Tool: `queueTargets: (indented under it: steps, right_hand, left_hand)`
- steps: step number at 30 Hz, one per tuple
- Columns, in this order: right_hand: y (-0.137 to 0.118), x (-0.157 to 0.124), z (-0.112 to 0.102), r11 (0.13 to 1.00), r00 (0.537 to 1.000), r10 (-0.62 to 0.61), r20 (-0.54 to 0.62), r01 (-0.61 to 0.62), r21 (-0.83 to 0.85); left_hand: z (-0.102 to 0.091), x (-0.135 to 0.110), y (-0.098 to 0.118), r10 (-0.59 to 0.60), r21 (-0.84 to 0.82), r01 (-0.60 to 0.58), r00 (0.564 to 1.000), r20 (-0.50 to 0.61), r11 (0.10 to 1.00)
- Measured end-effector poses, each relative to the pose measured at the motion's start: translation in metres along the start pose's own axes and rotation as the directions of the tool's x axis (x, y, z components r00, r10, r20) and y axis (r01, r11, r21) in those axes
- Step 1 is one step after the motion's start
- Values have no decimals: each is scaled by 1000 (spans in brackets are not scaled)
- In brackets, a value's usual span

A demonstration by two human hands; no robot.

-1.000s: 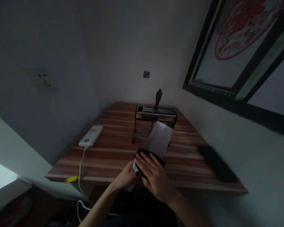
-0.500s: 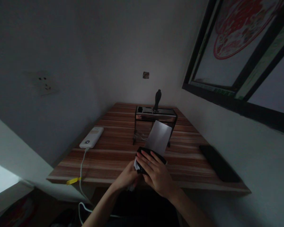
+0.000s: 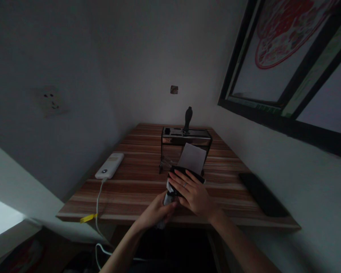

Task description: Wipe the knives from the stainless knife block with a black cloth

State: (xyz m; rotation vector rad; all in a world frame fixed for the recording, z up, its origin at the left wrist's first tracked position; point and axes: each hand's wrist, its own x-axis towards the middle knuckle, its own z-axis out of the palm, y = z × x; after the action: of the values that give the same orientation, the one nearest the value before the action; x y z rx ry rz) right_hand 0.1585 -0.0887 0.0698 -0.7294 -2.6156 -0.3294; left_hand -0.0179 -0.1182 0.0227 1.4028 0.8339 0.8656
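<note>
My right hand (image 3: 194, 193) lies with its fingers curled over a black grip-like part (image 3: 184, 174) at the base of a broad flat grey blade or sheet (image 3: 192, 158) that points up and away. My left hand (image 3: 156, 213) is closed below it on a pale cloth or tissue (image 3: 168, 193) pressed against the lower edge of the blade. Both hands hover above the front part of a striped wooden table (image 3: 136, 185). The room is dim, so I cannot make out the object exactly.
A metal knife rack (image 3: 186, 138) with one black handle (image 3: 188, 118) stands at the back. A white power bank (image 3: 110, 165) with a cable (image 3: 98, 204) lies at the left, a black phone (image 3: 262, 194) at the right. A framed picture (image 3: 290, 60) hangs on the right wall.
My right hand and the flat object have moved forward over the table and slightly up. My left hand has slipped lower down the object with the cloth.
</note>
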Motion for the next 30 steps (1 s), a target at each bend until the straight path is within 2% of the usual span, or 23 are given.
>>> queueTargets:
  steps: [3,5,8,12,17,21,24,30]
  right_hand:
    - [6,-3,0,999,999,-45,-7,45,-26]
    - [9,-4,-1,997,998,-63,-15,62,-34]
    - [12,-4,-5,997,998,-62,-24,61,-40]
    - [14,-2,-9,998,1000,-28,-5,28,-51]
    - [8,-1,-6,997,999,-48,0,48,-54]
    - [4,-1,-2,996,997,-73,7,73,-45]
    - [7,-1,-4,995,996,-90,19,91,-50]
    - [31,4,-15,996,999,10,-41,-13,-90]
  left_hand:
    - [1,0,1,-1,31,0,1000,19,1000]
    - [1,1,-1,-4,41,4,1000,-7,999]
    - [5,3,-6,-2,92,14,993,-120,996]
    - [13,6,-7,66,276,28,943,-325,961]
    - [21,3,-4,139,389,49,887,-441,920]
    - [22,0,-7,106,414,120,869,-483,902]
    - [22,-2,-12,108,429,127,869,-482,894]
    - [21,-3,-11,127,484,111,893,-432,868]
